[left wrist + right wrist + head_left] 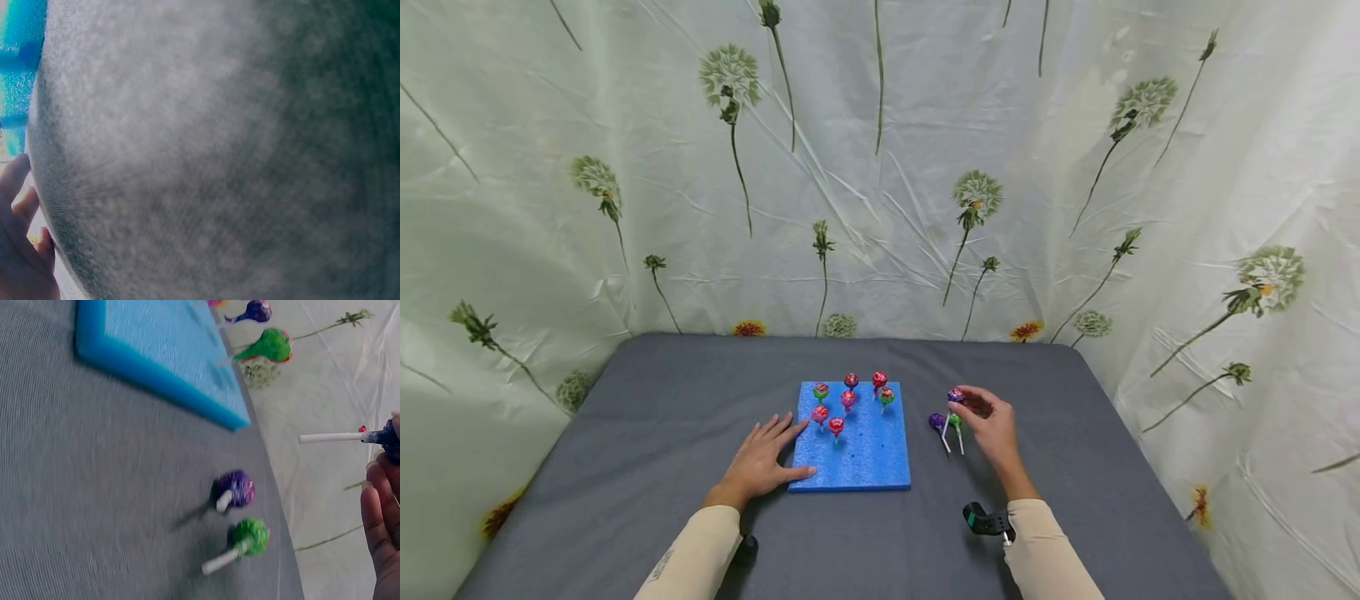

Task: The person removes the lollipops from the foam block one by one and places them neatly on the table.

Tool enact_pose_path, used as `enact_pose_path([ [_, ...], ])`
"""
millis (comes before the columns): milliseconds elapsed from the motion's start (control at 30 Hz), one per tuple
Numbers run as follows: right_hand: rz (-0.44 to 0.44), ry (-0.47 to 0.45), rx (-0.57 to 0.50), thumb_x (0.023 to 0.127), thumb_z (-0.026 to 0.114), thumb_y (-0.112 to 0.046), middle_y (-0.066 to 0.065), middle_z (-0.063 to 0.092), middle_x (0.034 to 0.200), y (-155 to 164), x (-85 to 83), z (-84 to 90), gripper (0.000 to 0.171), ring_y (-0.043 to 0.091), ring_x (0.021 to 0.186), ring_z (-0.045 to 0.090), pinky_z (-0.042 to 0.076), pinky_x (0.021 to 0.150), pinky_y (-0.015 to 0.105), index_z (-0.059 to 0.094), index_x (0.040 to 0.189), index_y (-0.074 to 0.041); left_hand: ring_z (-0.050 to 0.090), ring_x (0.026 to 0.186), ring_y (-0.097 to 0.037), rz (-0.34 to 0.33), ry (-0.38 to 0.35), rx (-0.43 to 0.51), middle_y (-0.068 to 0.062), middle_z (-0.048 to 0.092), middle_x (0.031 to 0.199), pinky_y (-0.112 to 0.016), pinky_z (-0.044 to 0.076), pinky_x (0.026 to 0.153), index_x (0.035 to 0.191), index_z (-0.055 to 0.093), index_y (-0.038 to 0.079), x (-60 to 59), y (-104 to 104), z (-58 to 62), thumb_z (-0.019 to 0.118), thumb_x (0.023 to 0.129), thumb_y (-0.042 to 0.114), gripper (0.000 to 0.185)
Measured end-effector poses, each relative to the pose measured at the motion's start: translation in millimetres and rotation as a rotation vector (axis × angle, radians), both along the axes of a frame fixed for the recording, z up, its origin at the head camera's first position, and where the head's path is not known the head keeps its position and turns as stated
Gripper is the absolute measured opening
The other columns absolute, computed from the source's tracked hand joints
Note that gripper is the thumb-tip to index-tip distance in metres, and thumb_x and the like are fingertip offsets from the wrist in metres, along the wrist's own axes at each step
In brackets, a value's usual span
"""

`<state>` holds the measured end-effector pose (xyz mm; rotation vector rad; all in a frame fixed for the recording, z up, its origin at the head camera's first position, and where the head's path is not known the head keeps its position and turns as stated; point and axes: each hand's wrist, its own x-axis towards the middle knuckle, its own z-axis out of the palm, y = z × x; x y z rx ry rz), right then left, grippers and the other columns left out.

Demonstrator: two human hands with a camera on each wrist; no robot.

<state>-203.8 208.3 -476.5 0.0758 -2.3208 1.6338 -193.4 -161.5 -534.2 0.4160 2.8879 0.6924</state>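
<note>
A blue foam board lies on the table, with several wrapped lollipops standing in its back and left parts, one of them a red lollipop. My left hand rests at the board's left edge, fingers spread, thumb over the near left corner. To the right of the board, my right hand pinches a purple-wrapped lollipop by its head. Its white stick points toward the board in the right wrist view. Below that hand lie a purple lollipop and a green lollipop.
Grey cloth covers the table. Behind and beside it hangs a white curtain with a dandelion print. Small holes show in the front part of the board. A black strap device sits at the right wrist.
</note>
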Motion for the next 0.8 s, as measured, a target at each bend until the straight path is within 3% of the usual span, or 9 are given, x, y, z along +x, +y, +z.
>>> enact_pose_path([
  [167, 0.005, 0.004, 0.056, 0.085, 0.075, -0.011, 0.016, 0.069, 0.098, 15, -0.4, -0.6, 0.028, 0.005, 0.082, 0.06, 0.049, 0.07, 0.015, 0.069, 0.109, 0.001, 0.019, 0.143, -0.042, -0.008, -0.01, 0.003, -0.018, 0.031, 0.154, -0.058, 0.008, 0.115, 0.148, 0.04, 0.018, -1.3, 0, -0.2, 0.066, 0.075, 0.067, 0.092],
  [500, -0.006, -0.024, 0.023, 0.084, 0.074, -0.007, 0.02, 0.067, 0.103, 44, -3.7, -10.9, 0.028, 0.003, 0.083, 0.06, 0.049, 0.073, 0.014, 0.067, 0.109, 0.003, 0.018, 0.143, -0.043, 0.002, -0.013, 0.009, -0.018, 0.03, 0.154, -0.059, 0.008, 0.115, 0.148, 0.04, 0.017, -1.6, -3, -0.9, 0.066, 0.076, 0.066, 0.091],
  [800, -0.033, -0.12, 0.09, 0.085, 0.074, -0.01, 0.019, 0.067, 0.103, 60, -11.1, -25.7, 0.029, 0.002, 0.082, 0.059, 0.048, 0.07, 0.015, 0.067, 0.11, 0.004, 0.018, 0.143, -0.043, 0.006, -0.018, -0.001, -0.019, 0.031, 0.154, -0.059, 0.008, 0.115, 0.148, 0.04, 0.017, -1.0, -2, -0.3, 0.066, 0.075, 0.066, 0.092],
])
